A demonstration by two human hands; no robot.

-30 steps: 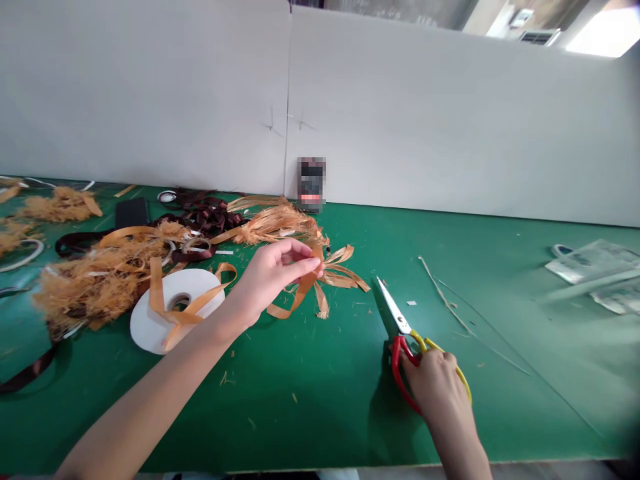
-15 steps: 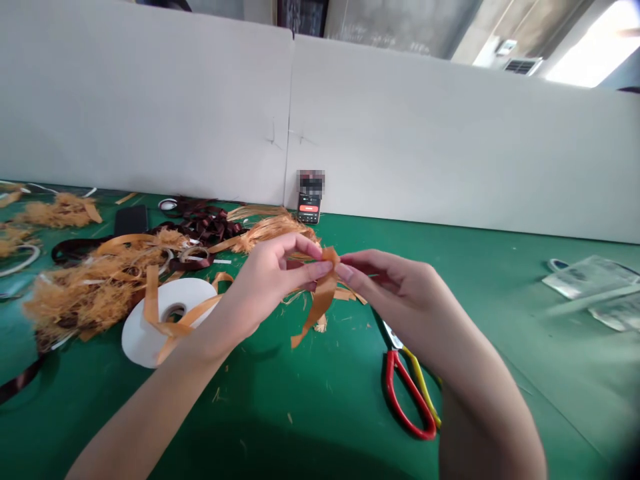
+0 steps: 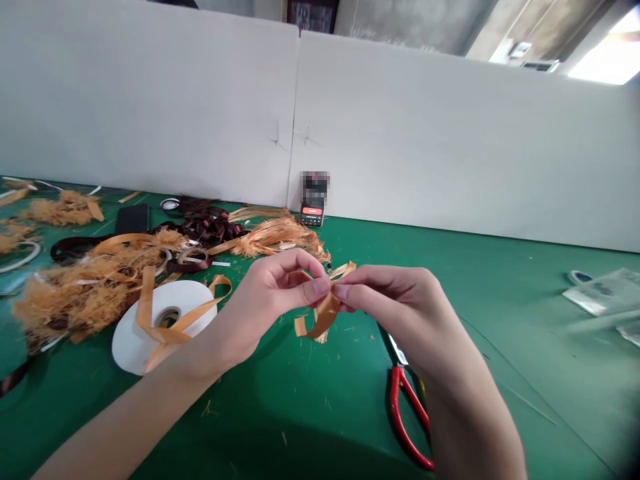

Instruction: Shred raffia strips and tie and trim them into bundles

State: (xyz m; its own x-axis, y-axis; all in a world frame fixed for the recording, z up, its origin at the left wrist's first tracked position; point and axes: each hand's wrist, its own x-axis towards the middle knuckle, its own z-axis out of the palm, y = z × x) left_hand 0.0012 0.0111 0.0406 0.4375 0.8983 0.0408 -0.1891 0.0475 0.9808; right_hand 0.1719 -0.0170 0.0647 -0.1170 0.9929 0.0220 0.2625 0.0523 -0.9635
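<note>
My left hand point(image 3: 273, 287) and my right hand point(image 3: 395, 307) meet above the green mat, their fingertips pinching a folded orange ribbon point(image 3: 325, 315) with raffia-like strands at its centre. Loose ribbon ends stick out on both sides of the fingers. Red-and-yellow scissors point(image 3: 406, 407) lie under my right forearm, their blades and yellow handle partly hidden. Nearer my left forearm, a white ribbon spool point(image 3: 160, 327) lies flat with orange ribbon point(image 3: 180, 320) draped over it.
Orange raffia tufts point(image 3: 75, 300) and dark brown ribbon point(image 3: 210, 230) lie heaped at the back left of the green mat point(image 3: 500, 287). An upright phone point(image 3: 313, 215) leans on the white partition point(image 3: 425, 133). Plastic packets point(image 3: 607, 293) lie at the right.
My right hand has let go of the scissors and come up to the ribbon. Both hands now pinch it, and the ribbon is folded tighter. The view has tilted slightly.
</note>
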